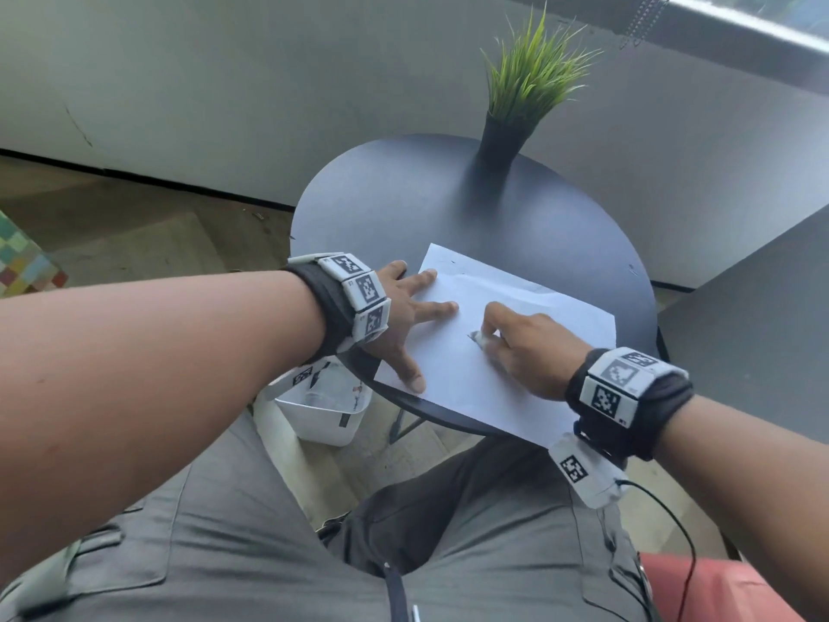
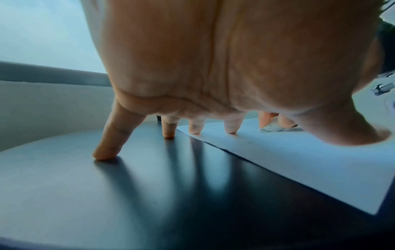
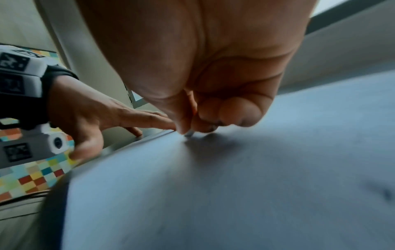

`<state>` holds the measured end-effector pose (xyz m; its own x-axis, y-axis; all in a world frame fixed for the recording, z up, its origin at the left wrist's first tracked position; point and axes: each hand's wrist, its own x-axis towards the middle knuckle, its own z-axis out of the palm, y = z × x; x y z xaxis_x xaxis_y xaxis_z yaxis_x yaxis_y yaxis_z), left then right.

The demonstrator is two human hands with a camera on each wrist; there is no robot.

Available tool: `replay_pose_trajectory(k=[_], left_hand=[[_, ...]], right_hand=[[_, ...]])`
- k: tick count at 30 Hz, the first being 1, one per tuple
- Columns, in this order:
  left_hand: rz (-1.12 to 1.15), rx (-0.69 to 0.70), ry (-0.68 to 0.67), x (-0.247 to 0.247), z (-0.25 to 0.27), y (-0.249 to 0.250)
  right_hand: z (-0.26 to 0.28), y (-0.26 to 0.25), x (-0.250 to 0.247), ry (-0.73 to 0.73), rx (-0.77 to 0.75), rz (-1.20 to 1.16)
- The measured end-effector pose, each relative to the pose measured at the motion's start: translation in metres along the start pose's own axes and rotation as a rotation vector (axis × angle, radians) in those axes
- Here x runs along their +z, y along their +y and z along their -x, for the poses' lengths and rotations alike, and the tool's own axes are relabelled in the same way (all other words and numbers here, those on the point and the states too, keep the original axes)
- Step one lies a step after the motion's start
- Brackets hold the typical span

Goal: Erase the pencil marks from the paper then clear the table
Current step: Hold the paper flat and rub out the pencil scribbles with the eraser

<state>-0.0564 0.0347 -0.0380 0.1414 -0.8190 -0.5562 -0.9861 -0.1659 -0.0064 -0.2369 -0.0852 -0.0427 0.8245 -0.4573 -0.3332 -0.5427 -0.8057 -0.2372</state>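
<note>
A white sheet of paper (image 1: 529, 316) lies on the round dark table (image 1: 372, 208), its near edge hanging past the rim. My left hand (image 1: 412, 307) is spread flat, fingers straight, pressing the paper's left side; in the left wrist view two fingertips (image 2: 232, 130) rest on the paper (image 2: 299, 162) and two on the table (image 2: 107, 203). My right hand (image 1: 516, 343) pinches a small white eraser (image 1: 476, 338) and holds its tip on the paper near the middle. In the right wrist view the eraser (image 3: 189, 133) touches the sheet (image 3: 235, 194); that view is blurred.
A black vase with green grass (image 1: 516, 105) stands at the table's far side. A white bin (image 1: 327, 410) sits on the floor under the left edge. A dark surface (image 1: 762, 316) stands to the right. My lap is right below the table.
</note>
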Motion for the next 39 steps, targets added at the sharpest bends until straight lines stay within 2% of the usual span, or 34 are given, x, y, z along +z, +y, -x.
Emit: replay_pose_trajectory(k=[3, 4, 8, 9, 13, 18, 21, 22, 24, 26, 27, 30, 31, 33, 35, 36, 39], left_hand=[[0.044, -0.021, 0.042, -0.001, 0.006, 0.006], [0.044, -0.027, 0.050, 0.000, 0.007, 0.008], [-0.006, -0.025, 0.054, 0.001, 0.011, 0.009], [-0.016, -0.025, 0.051, 0.000, 0.012, 0.009], [-0.012, -0.024, 0.040, 0.000, 0.009, 0.007], [-0.009, -0.011, 0.007, 0.000, 0.008, 0.005], [-0.039, -0.021, 0.006, -0.002, 0.008, 0.008], [-0.050, -0.022, 0.006, -0.003, 0.009, 0.008], [-0.055, -0.022, 0.000, -0.003, 0.010, 0.009], [-0.056, -0.022, -0.011, -0.004, 0.010, 0.009], [-0.053, -0.020, -0.019, -0.005, 0.010, 0.008], [-0.044, -0.014, -0.023, -0.005, 0.009, 0.008], [-0.046, -0.012, -0.018, -0.005, 0.009, 0.008], [-0.048, -0.010, -0.015, -0.005, 0.010, 0.007], [-0.035, -0.009, -0.020, -0.004, 0.010, 0.006], [-0.028, -0.009, -0.023, -0.003, 0.009, 0.006], [-0.024, 0.002, -0.022, -0.002, 0.005, 0.005]], right_hand=[[-0.001, -0.002, -0.008, -0.020, 0.046, -0.010], [0.001, -0.006, -0.007, -0.023, 0.020, 0.017], [0.022, -0.041, 0.013, -0.137, -0.264, 0.141], [0.019, -0.041, 0.011, -0.129, -0.268, 0.151], [-0.015, -0.018, -0.010, 0.012, 0.002, 0.147], [0.000, -0.041, 0.010, -0.134, -0.144, 0.218], [-0.023, -0.013, -0.010, -0.031, 0.024, 0.190], [-0.026, -0.008, -0.012, 0.002, 0.040, 0.196], [-0.017, -0.014, -0.005, -0.005, -0.035, 0.221], [0.000, -0.029, 0.008, -0.076, -0.161, 0.209], [0.003, -0.028, 0.007, -0.096, -0.170, 0.204], [-0.016, -0.003, -0.014, -0.009, 0.012, 0.185], [-0.018, 0.001, -0.015, 0.019, 0.026, 0.199], [-0.012, -0.012, -0.006, 0.002, -0.069, 0.240], [-0.001, -0.031, 0.009, -0.082, -0.193, 0.213], [-0.001, -0.028, 0.008, -0.092, -0.192, 0.209], [-0.023, 0.000, -0.018, -0.025, 0.035, 0.190]])
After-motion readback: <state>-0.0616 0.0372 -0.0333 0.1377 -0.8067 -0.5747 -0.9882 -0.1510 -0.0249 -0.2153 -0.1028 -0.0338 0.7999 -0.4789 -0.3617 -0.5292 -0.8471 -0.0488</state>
